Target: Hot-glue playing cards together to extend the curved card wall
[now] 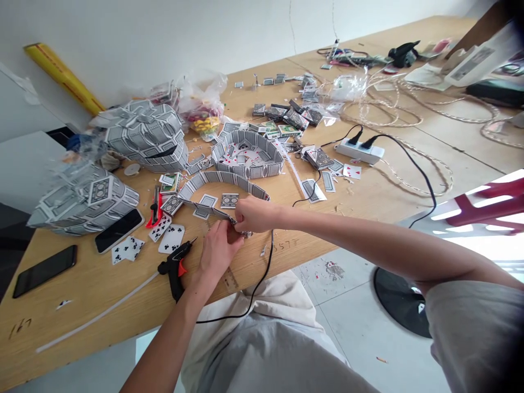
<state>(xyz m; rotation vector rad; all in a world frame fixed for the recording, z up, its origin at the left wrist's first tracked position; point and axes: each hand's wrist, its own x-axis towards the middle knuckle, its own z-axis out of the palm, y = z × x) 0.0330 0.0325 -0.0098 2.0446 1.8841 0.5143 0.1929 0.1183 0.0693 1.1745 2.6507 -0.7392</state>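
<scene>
A curved strip of playing cards (225,177) stands on edge on the wooden table, bent into a loop that is wide at the back. At its near end, my left hand (219,245) and my right hand (251,215) meet with fingers pinched on the strip. Loose cards (207,201) and a patterned card (230,200) lie inside the loop. Behind it sits a heart-like card tray (249,155) with red and black cards in it. A black glue gun (175,270) with a long white glue stick lies left of my left hand.
Finished-looking card boxes (145,134) and two phones (45,270) are on the left, by a red cutter (154,207). Card decks (295,117) lie at the back. A white power strip (360,150) with black cables is on the right; one cable crosses near my lap.
</scene>
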